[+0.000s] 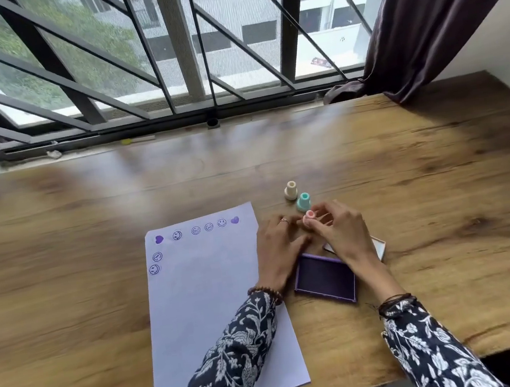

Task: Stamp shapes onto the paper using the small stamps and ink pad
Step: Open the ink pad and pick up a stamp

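A white sheet of paper (210, 301) lies on the wooden table, with purple smiley faces and hearts stamped along its top edge and upper left side. To its right sits an open purple ink pad (324, 277). My right hand (340, 230) pinches a small pink stamp (309, 216) just beyond the pad. My left hand (279, 249) rests on the table beside the paper's right edge, its fingertips close to the pink stamp. A teal stamp (303, 202) and a cream stamp (291, 190) stand upright a little farther back.
The ink pad's lid (380, 246) lies partly hidden under my right wrist. The wooden table (86, 217) runs up to a barred window (162, 58). A dark curtain (437, 10) hangs at the back right. The table's front edge is near my right sleeve.
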Motion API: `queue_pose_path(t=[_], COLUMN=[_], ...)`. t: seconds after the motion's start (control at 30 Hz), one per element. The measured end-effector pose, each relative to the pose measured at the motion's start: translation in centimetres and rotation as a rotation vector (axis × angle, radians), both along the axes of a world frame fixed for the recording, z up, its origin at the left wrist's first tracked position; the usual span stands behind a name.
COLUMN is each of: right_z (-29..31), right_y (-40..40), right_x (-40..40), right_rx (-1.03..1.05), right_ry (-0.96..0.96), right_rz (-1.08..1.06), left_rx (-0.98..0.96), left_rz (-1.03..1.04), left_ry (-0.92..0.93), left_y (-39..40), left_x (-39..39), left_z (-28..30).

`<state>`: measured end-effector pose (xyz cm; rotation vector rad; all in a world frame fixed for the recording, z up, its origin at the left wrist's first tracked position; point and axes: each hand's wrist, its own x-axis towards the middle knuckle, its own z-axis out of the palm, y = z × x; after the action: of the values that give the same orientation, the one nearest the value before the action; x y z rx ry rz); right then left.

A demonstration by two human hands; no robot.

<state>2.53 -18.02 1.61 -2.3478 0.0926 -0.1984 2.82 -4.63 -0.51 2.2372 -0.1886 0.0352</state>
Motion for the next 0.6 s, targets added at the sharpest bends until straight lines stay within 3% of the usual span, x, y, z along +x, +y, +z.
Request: queue_pose_path(t=[0.07, 0.2, 0.3, 0.43, 0.6], right_z=[0.5, 2.5, 4.3, 5.9, 6.7], right_y=[0.0, 0.3, 1.3, 3.2, 4.3], right_x=[-0.4, -1.9, -2.8, -4.2, -5.7], right_rx=[0.113, 0.487, 0.642, 0.743, 1.106], right_ry=[0.024, 0.083, 0.113, 0.109, 0.228], right_rz=[-0.031, -0.091, -0.069, -0.061, -0.001], left_rx=[-0.171, -0.698, -0.939, -0.961, -0.889], left_rz=[-0.016, -0.037, -0.058, 0.047, 0.079], left_ry=[0.091, 0.281, 0.359, 0.379, 0.134], left_y=[0.5, 1.9, 2.0, 1.0, 0.7], left_x=[-0.3, -1.5, -2.6, -4.1, -5.9], left_z=[0.3, 2.0, 3.1, 4.2, 5.7])
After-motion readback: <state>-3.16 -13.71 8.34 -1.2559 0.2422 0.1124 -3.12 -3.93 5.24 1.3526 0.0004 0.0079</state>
